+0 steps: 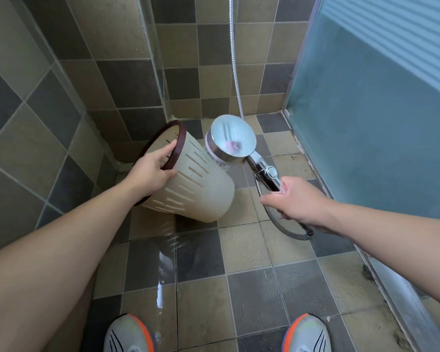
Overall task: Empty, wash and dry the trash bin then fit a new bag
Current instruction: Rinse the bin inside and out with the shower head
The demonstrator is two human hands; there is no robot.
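Over wet floor tiles (252,250), left hand (153,171) grips the tilted bin (198,184) by its rim while right hand (295,199) grasps the shower head (230,138) beside it, likely for rinsing.

Tiled walls (61,97) close the upper left of the frame and a frosted glass door (366,123) the right. Centre frame, the tilted bin (201,184) and shower head (230,138) nearly touch; lower-centre floor (252,288) lies open.

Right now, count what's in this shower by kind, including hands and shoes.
Trash bin: 1
Shower head: 1
Shower hose: 1
Hands: 2, left hand and right hand
Shoes: 2, left shoe and right shoe
Total: 7
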